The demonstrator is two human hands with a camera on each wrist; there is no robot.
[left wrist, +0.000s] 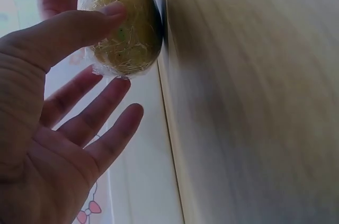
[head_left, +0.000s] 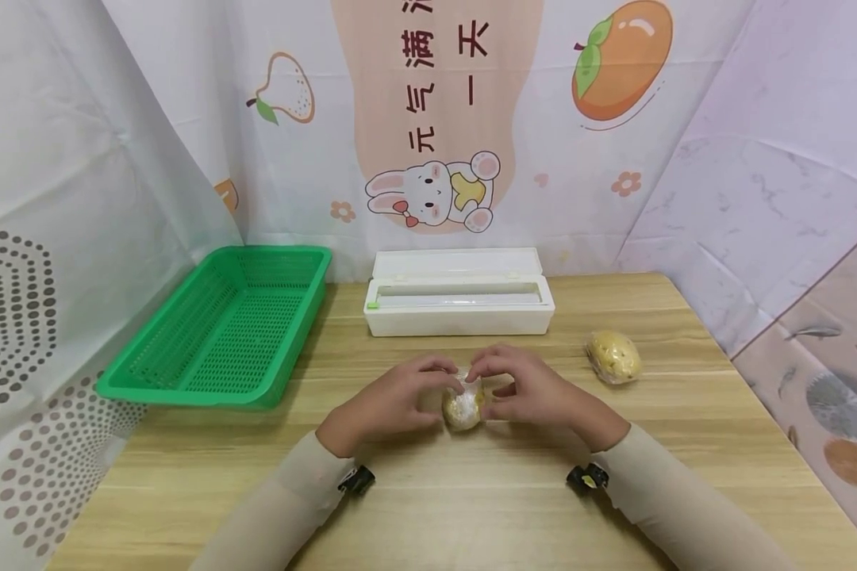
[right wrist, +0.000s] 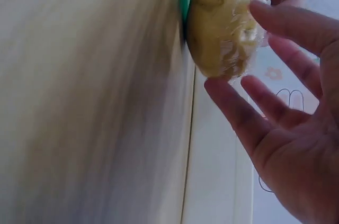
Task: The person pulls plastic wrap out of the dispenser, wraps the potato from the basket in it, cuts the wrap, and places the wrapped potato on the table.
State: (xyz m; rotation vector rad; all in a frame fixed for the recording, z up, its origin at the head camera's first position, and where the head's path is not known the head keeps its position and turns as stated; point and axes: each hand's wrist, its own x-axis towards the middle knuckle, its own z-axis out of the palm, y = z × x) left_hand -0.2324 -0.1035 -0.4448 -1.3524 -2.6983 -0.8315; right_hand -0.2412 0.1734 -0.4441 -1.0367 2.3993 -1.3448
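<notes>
A potato (head_left: 463, 408) wrapped in clear plastic film sits on the table between both hands. The left hand (head_left: 409, 400) holds it from the left; in the left wrist view its thumb lies on the film-covered side of the potato (left wrist: 130, 33), with fingertips at the far edge. From the other side the right hand (head_left: 532, 392) holds the same potato (right wrist: 217, 28), thumb on the film and fingertips against its end. Film bunches on top, partly hidden by the fingers. A second wrapped potato (head_left: 614, 357) lies to the right, apart from the hands.
Behind the hands stands a white cling film box (head_left: 460, 321), its lid raised and a roll inside. A green plastic basket (head_left: 286, 361) is at the left edge of the wooden table (head_left: 471, 507). Printed curtains hang behind and at the sides.
</notes>
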